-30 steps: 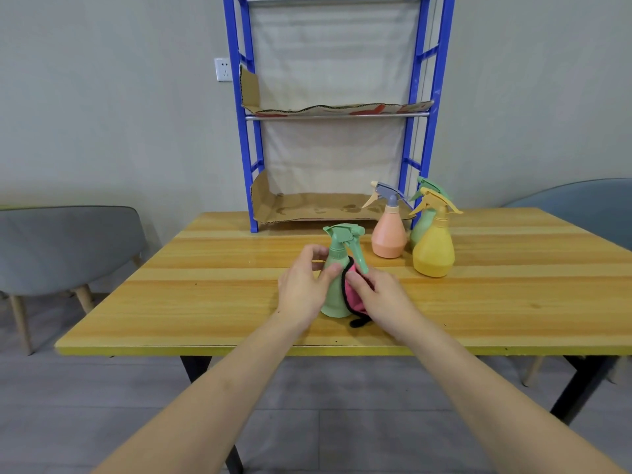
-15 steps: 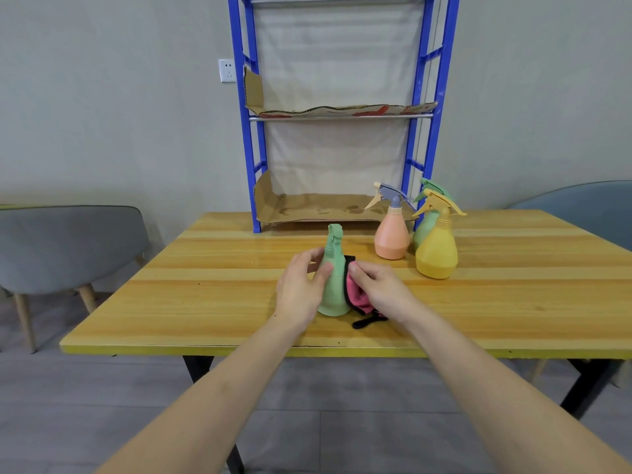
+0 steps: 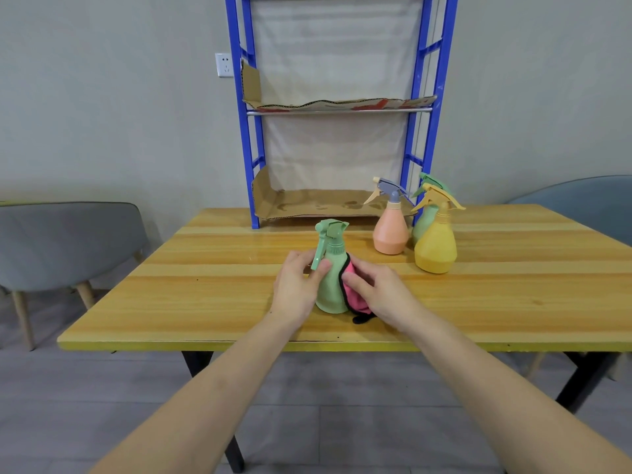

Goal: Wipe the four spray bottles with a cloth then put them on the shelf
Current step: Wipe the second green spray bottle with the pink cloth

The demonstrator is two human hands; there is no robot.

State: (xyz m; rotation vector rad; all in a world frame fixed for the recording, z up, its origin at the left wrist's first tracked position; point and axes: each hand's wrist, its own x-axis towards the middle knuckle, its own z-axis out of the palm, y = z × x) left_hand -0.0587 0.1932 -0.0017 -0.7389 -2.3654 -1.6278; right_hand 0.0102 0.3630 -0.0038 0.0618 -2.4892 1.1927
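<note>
Upright, green bottle (image 3: 331,287) in grip of left hand (image 3: 294,289); pink cloth (image 3: 354,296) against it, pinched in right hand (image 3: 380,289)

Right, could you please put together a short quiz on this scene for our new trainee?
1. True or false: no spray bottle stands on the blue shelf yet.
2. The left hand grips the green bottle. What does the right hand hold against it? A) a sponge B) a pink cloth C) a brush
3. Fill in: right behind the yellow bottle stands a second ____ bottle.

Key: 1 true; 2 B; 3 green.
</note>
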